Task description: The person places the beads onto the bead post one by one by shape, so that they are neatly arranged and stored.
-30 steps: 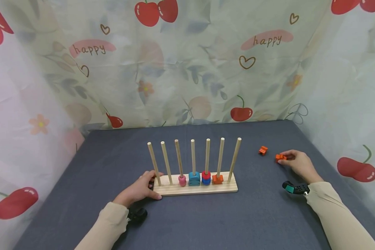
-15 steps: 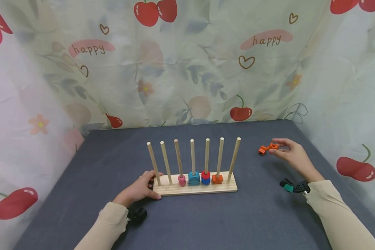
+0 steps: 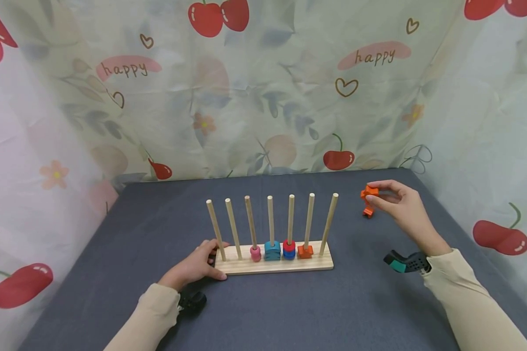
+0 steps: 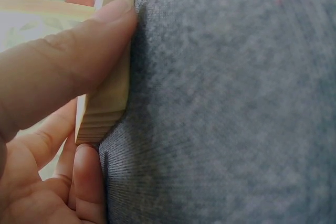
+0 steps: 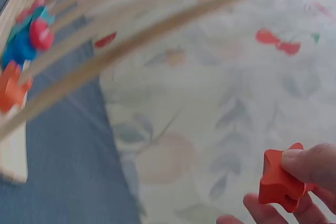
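Observation:
My right hand [image 3: 401, 209] pinches an orange star-shaped bead [image 3: 369, 192] between thumb and fingers, raised above the table at the right. In the right wrist view the same bead [image 5: 281, 182] shows its points, with the thumb on it. My left hand [image 3: 193, 267] grips the left end of a wooden peg board [image 3: 276, 266]. The left wrist view shows its thumb on the front edge of the board [image 4: 110, 100] and fingers at the far side. Several upright pegs carry a pink bead [image 3: 255, 254], blue-green beads [image 3: 273, 251], a red bead [image 3: 289, 244] over a blue one, and an orange bead [image 3: 305, 252].
Another orange bead [image 3: 368, 212] lies on the dark cloth-covered table [image 3: 290, 312], just below the held one in the head view. A patterned curtain [image 3: 254, 112] hangs behind the table and along its sides. Each wrist wears a black strap.
My right hand has lifted the orange bead off the table and moved it leftward and up, past the other orange bead. The left hand and the board have stayed in place.

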Demonstrator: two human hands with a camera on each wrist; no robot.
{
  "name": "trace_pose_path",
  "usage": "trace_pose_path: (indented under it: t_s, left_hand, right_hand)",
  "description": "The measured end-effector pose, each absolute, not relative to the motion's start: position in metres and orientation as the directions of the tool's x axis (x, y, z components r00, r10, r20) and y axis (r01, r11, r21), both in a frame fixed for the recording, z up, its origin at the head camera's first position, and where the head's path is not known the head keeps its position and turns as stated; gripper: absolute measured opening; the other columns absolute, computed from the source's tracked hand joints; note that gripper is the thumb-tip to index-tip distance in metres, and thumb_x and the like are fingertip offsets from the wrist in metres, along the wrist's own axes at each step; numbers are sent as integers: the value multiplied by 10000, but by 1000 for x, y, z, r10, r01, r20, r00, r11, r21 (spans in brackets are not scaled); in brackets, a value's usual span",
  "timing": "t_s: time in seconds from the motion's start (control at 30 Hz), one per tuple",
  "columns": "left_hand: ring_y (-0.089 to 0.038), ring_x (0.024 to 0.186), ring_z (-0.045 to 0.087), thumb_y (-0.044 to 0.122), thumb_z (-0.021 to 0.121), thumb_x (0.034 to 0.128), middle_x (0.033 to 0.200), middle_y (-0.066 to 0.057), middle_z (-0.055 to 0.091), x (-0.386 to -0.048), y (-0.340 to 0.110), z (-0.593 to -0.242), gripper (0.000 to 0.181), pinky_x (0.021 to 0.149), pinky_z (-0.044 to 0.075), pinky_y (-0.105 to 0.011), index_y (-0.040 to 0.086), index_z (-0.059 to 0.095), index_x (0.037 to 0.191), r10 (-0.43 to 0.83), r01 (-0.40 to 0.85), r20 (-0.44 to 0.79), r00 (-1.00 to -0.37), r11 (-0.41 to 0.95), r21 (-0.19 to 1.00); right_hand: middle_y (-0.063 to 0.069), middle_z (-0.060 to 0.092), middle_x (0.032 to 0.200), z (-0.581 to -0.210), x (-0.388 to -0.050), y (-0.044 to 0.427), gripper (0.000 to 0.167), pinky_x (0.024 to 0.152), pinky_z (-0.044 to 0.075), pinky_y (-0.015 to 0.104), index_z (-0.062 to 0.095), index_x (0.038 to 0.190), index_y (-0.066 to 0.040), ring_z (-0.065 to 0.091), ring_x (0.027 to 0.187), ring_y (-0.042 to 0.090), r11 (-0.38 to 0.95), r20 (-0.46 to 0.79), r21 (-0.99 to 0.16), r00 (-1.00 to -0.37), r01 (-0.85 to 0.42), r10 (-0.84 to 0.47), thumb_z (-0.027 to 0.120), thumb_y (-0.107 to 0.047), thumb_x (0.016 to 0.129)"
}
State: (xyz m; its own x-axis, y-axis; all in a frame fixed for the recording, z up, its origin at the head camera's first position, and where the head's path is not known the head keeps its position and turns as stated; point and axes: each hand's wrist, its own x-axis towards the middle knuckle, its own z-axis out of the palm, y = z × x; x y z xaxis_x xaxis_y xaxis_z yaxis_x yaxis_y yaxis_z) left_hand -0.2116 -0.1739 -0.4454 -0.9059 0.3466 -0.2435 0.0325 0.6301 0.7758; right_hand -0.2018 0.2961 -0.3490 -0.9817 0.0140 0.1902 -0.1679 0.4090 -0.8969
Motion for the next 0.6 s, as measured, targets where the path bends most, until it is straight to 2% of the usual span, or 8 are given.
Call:
trace_pose_path:
  t_s: [0.1,0.23,0.37,0.6]
  left_hand:
    - [-265,1068,412,152,882,680,1180,-119,455,-212,-174,-445,718,901,380,-440,136,539,1310,344,30,-246,-906,633,774]
    - [-259,1060,413,154,884,678,1173,-115,458,-212,-173,-446,718,900,378,-432,138,541,1309,341,31,-248,-907,640,768]
    - [-254,1057,416,158,885,677,1173,-115,460,-213,-174,-447,720,899,379,-425,134,542,1309,341,35,-245,-908,643,765]
    - [-247,1053,427,151,888,670,1162,-114,463,-212,-173,-446,720,900,384,-414,117,545,1302,345,44,-237,-908,642,766]
  right_hand:
    - [-124,693,1032,-339,-196,286,430,776,533,207,557,1271,-71,707,899,68,323,234,-919,-972,-225,-12,691,-235,896]
    - [-77,638,1089,-327,-189,272,401,754,531,186,545,1246,-105,691,901,41,271,296,-920,-955,-283,7,707,-141,881]
    - [-74,654,1090,-316,-184,261,386,763,527,182,555,1217,-90,667,929,45,245,360,-906,-933,-346,17,716,-87,867]
    - [-52,650,1193,-302,-180,243,390,820,514,187,625,1268,-66,640,1025,62,223,512,-829,-856,-513,-71,676,-22,884]
